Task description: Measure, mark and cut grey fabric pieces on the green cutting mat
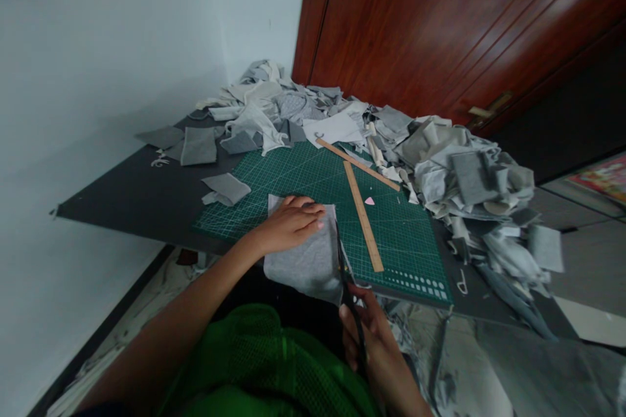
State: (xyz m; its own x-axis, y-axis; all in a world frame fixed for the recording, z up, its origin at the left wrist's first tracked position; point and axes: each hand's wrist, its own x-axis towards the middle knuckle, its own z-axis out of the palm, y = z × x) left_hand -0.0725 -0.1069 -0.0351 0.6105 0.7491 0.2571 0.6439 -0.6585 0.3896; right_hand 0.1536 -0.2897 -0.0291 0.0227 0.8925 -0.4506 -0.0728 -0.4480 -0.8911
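Observation:
A light grey piece of fabric lies at the near edge of the green cutting mat, its lower part hanging over the table edge. My left hand rests flat on its upper part, fingers stretched out. My right hand grips black-handled scissors at the fabric's right edge. The blades point away from me along that edge, and a thin strip of cloth lies beside them. Two wooden rulers, one nearer and one farther, lie on the mat to the right, near a small pink piece.
A long heap of grey and white fabric scraps runs along the table's back and right side. Several loose grey pieces lie at the left of the dark table. A white wall and a brown wooden door stand behind.

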